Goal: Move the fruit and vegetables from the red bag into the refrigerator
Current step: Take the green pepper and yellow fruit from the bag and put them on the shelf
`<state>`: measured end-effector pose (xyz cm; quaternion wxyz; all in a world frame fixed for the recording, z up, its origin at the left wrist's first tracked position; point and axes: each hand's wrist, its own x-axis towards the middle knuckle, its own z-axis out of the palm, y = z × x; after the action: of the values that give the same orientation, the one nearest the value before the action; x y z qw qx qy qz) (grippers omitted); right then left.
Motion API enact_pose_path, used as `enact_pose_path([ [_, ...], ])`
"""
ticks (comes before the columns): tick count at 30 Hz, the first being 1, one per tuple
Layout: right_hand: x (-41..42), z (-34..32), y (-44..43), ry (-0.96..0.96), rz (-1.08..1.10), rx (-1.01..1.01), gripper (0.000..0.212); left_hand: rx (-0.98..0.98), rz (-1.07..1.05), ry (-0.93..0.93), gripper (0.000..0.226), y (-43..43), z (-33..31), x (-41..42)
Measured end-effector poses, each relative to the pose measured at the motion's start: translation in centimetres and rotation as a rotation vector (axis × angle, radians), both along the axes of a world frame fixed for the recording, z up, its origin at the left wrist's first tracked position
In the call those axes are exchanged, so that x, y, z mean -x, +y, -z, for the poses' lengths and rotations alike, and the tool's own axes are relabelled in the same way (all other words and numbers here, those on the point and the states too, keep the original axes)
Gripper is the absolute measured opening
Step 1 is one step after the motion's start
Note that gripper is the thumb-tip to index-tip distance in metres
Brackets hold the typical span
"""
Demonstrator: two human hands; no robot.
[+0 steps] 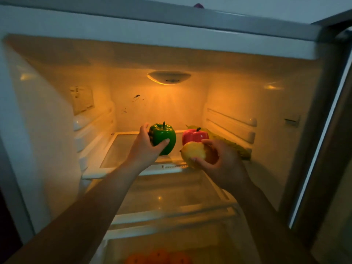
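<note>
In the fridge (247, 88), your left hand (143, 148) grips a green pepper (162, 137); your right hand (223, 164) clasps a lemon (192, 152), perhaps an orange (213, 156) too.

You grip the shiny green pepper (164, 139) in your left hand (144, 147), stem up, just over the top glass shelf (118, 149). The red pepper (192, 136) stands at the back of that shelf. A long bumpy green vegetable (231, 144) lies along its right side. Your right hand (222, 162) grips the yellow lemon (192, 152) over its front edge.
</note>
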<state>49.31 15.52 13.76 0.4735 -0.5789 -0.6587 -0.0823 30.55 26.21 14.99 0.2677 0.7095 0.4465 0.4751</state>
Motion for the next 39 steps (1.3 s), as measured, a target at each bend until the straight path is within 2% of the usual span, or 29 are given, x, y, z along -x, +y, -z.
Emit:
enact_pose_path([
  [7,-0.3,-1.2,1.3,-0.028,0.064,0.110,0.059,-0.003,-0.010,0.017,0.077,1.0,0.1,-0.9],
  [18,-0.4,-1.1,4.5,-0.039,0.073,0.120,0.056,-0.064,0.012,0.089,0.091,0.7,0.4,-0.5],
  [21,-0.1,-1.0,5.2,-0.026,0.065,0.110,0.055,-0.031,-0.022,0.048,0.090,0.8,0.4,-0.3],
  [27,0.1,-1.4,6.9,-0.026,0.078,0.137,0.048,0.019,-0.040,-0.037,0.070,1.4,0.4,0.1],
  [35,-0.7,-1.6,6.7,-0.148,0.050,0.153,0.051,0.065,-0.018,-0.129,0.064,1.8,0.1,0.0],
  [39,-0.7,-1.6,7.6,-0.140,0.042,0.131,0.053,0.074,-0.030,-0.165,0.063,1.8,0.1,0.1],
])
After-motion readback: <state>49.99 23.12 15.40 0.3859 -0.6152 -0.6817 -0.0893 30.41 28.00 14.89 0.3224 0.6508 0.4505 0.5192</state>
